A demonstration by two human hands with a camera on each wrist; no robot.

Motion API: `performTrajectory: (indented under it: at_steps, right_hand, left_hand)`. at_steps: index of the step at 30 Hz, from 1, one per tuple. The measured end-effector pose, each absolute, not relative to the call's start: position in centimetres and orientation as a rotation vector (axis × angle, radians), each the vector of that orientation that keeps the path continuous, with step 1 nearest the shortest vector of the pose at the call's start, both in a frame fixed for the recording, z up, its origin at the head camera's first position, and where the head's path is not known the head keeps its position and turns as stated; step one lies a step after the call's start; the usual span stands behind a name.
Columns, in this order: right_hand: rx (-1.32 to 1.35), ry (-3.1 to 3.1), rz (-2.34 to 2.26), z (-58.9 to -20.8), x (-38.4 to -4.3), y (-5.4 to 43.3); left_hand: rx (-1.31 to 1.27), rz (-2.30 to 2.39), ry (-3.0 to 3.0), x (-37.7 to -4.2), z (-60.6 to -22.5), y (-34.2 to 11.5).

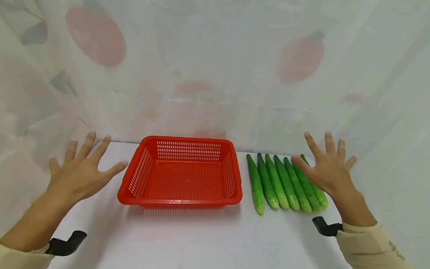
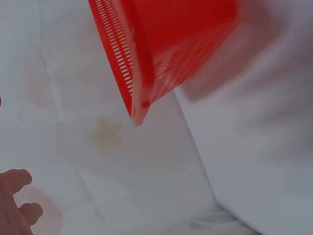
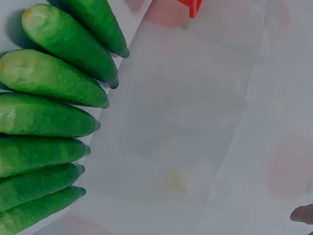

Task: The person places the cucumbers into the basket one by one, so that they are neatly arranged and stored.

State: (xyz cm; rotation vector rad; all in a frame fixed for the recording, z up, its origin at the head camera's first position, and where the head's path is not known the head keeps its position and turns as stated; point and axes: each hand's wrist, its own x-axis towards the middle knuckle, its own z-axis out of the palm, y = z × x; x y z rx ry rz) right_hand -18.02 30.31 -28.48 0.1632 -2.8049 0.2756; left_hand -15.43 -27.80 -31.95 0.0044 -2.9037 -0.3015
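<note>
Spread wide, my left hand (image 1: 76, 173) hovers left of a red plastic basket (image 1: 179, 205), its thumb near the rim and nothing in its grasp. My right hand (image 1: 329, 170), fingers also splayed, is held above the right end of a row of cucumbers (image 1: 256, 186), hiding parts of the last ones. Several green cucumbers lie side by side, right of the basket. In the right wrist view the cucumbers (image 3: 54, 115) fill the left side, with one fingertip (image 3: 303, 214) at the lower right. The left wrist view catches the basket's slotted wall (image 2: 171, 63) and some fingers (image 2: 17, 180).
A white table surface (image 1: 188, 243) lies under the basket and cucumbers. Behind it hangs a pale curtain (image 1: 215, 74) printed with faded strawberries. Black straps (image 1: 67, 243) sit at both wrists, over light sleeves (image 1: 373, 246).
</note>
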Motion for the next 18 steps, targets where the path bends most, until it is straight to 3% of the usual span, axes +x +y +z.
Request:
performTrajectory:
  at_steps: [18]
  right_hand:
    - [0.173,-2.735,0.356,-31.0,-17.7,32.4]
  left_hand:
    - [-0.067,-0.342,-2.903,-14.9,-35.0,-26.0]
